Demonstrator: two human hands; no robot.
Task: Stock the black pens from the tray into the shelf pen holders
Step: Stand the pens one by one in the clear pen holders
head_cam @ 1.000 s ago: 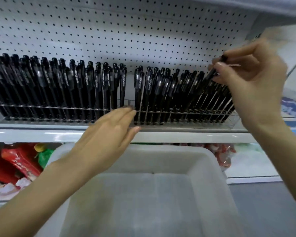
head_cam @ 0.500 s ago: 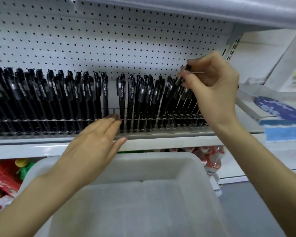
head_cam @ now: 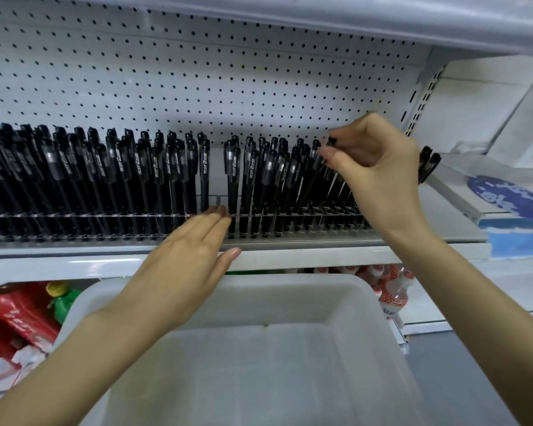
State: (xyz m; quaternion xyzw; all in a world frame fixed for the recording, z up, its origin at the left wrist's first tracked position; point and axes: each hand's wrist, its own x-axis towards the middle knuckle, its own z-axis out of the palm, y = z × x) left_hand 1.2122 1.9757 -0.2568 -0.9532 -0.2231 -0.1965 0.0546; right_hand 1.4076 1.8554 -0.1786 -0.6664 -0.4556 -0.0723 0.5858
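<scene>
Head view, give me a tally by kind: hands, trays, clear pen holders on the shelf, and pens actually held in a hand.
Hands: 2, left hand, right hand
White tray: 1
Clear pen holders: 2, left holder, right holder
Held pen: 1, pinched by the right hand
Total: 6

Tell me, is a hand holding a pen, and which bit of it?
The right hand pinches one black pen near its top end, between thumb and fingertips. The left hand holds nothing.
</scene>
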